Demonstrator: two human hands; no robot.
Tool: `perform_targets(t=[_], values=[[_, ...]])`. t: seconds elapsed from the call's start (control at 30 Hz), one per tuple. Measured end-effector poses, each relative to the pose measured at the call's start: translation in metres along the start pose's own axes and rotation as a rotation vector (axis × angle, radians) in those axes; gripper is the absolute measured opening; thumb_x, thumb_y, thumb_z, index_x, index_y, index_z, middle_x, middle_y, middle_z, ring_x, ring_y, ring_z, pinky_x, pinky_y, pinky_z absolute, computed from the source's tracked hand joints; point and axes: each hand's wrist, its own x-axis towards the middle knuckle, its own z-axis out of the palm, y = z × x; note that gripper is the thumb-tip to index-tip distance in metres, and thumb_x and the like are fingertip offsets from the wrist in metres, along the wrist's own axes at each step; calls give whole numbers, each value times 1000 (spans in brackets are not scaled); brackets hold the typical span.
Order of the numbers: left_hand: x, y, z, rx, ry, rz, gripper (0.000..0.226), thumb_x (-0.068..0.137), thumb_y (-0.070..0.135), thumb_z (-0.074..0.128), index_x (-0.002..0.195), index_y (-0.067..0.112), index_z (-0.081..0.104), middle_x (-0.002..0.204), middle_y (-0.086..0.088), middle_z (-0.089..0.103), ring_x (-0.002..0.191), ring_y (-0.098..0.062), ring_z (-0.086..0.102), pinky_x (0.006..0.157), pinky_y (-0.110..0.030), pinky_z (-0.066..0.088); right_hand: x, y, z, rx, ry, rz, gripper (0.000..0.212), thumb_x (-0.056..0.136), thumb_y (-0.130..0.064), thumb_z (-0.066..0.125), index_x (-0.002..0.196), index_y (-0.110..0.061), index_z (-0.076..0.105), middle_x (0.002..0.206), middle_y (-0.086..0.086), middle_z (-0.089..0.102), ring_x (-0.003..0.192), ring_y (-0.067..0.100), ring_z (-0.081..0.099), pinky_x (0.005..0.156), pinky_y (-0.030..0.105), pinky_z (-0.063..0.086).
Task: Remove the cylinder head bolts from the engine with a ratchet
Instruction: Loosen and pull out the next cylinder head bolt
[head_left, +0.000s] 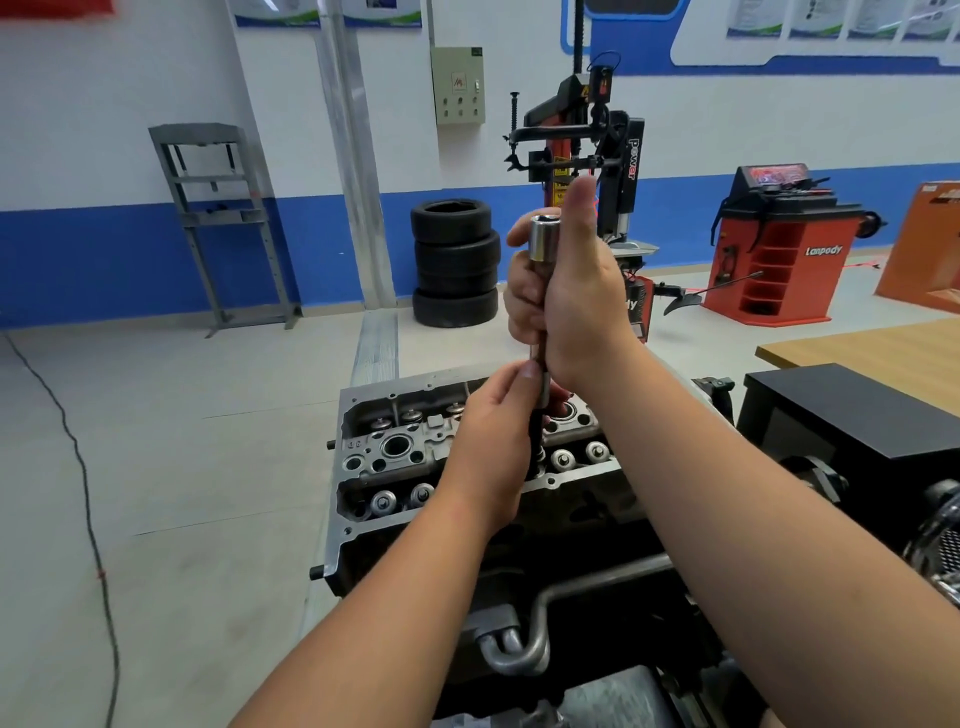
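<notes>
Engine (363, 470): sits low and centre, cylinder head face up, so the bolt holes open straight toward the tool.
Left hand (488, 447): pinches the lower shaft just above the head, likely steering the tip into a bolt recess.
Tool (543, 249): a long extension stands upright, open socket end at the top; no ratchet handle in view.
Right hand (571, 291): wraps around the upper shaft, thumb raised, keeping it plumb.
Bolts: I cannot tell which are out; the hands cover the working spot.
Tyres (456, 262): stacked well behind.
</notes>
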Motion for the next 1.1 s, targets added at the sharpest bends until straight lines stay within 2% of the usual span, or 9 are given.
perform_targets(t=[0.13,0.33,0.5,0.57,0.67,0.77,0.87,0.97,1.1], values=[[1,0,1,37,2,17,26,92,50,55,83,38,76,81,9,69,75,-6,63,75,-29,46,-5,-4,-2,-93,9,-82,36,98,-51,42,89,-15,44,53,-4,39,39,12,29,41,21,25],[2,-2,0,-8,88,12,35,79,52,75,93,21,66,77,7,62,68,-5,54,67,-24,46,-4,-16,4,-149,12,21,43,106,-33,38,83,-10,65,62,1,54,47,17,42,46,27,36],[0,0,-1,-38,27,0,35,87,53,57,99,23,71,87,2,69,83,-11,61,84,-34,43,-5,-20,-2,77,-55,130,45,103,-45,36,68,-20,49,47,-4,32,40,12,22,42,18,21],[-1,-1,-1,-7,5,-4,36,89,51,54,97,20,72,90,1,73,83,-10,65,83,-34,44,-6,-19,-5,49,-89,112,40,96,-54,46,72,-22,41,49,-6,30,40,11,21,42,18,20],[-2,-1,-1,34,4,-8,37,90,52,52,93,22,73,88,3,74,82,-7,66,80,-31,45,-6,-17,-5,-12,-68,52,31,88,-45,52,77,-21,37,52,-4,35,40,12,24,42,21,22],[-1,-3,-1,28,50,2,27,86,53,60,90,30,74,82,10,72,79,-5,65,80,-29,47,-8,-14,-3,-33,28,-11,32,94,-40,54,74,-16,50,60,0,46,43,15,35,44,24,30],[2,-7,-1,20,99,30,32,82,53,69,95,23,69,78,13,67,75,-2,61,75,-21,49,-7,-16,1,-138,137,19,38,100,-40,54,80,-11,67,63,1,54,52,15,48,48,26,42],[2,-6,1,10,122,63,35,79,53,75,93,22,66,74,12,64,69,-3,56,67,-15,49,-3,-22,6,-113,107,65,35,104,-30,44,83,-11,64,54,-1,50,45,14,41,43,24,35],[-1,-4,0,9,57,28,36,84,64,55,87,33,73,84,6,69,83,-12,61,80,-36,44,-4,-18,4,50,-52,145,40,103,-38,40,69,-18,46,49,-3,35,42,12,24,42,21,23]])
